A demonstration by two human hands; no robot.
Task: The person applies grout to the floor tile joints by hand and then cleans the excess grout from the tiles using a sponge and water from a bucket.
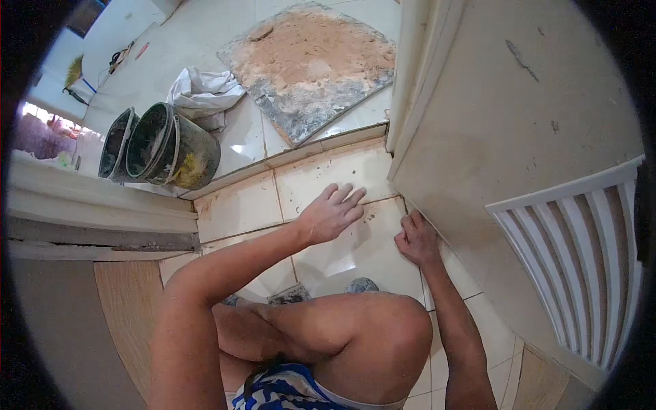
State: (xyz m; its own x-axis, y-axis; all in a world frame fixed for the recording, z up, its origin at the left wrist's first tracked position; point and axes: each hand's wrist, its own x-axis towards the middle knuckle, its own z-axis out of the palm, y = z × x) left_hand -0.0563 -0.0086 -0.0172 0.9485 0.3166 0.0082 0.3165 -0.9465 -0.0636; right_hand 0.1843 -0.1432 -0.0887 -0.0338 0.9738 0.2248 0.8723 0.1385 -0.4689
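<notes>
My left hand point(333, 214) is over the cream floor tiles point(328, 263), palm down, its fingers stretched out and a little apart with nothing in them. A pale, dusty film covers its fingertips. Low beside the white door point(492, 150), my right hand point(417, 238) is closed, with the fingers curled down at the tile joint. Whatever it holds, if anything, is hidden by the fingers. Small dark crumbs point(369, 219) are scattered on the tile between the two hands.
Past a low tiled step point(328, 142) lies a board point(297, 130) bearing reddish-brown powder point(321, 44). Two dirty buckets point(198, 160) stand at the left by a white sack point(205, 89). A slatted vent point(567, 260) is on the door. A grey, dusty object point(290, 294) rests near my legs.
</notes>
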